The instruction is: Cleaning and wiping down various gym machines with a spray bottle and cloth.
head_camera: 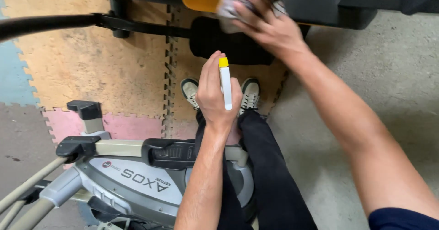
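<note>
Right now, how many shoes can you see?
2. The left shoe peeks out beside the left hand, which holds a spray bottle. The right shoe sits just right of that bottle. Both stand on the foam mat.

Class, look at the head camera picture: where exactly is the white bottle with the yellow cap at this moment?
The white bottle with the yellow cap is near the picture's middle, upright in the left hand, above the shoes on the foam mats, just below the right hand pressing a cloth.
</note>
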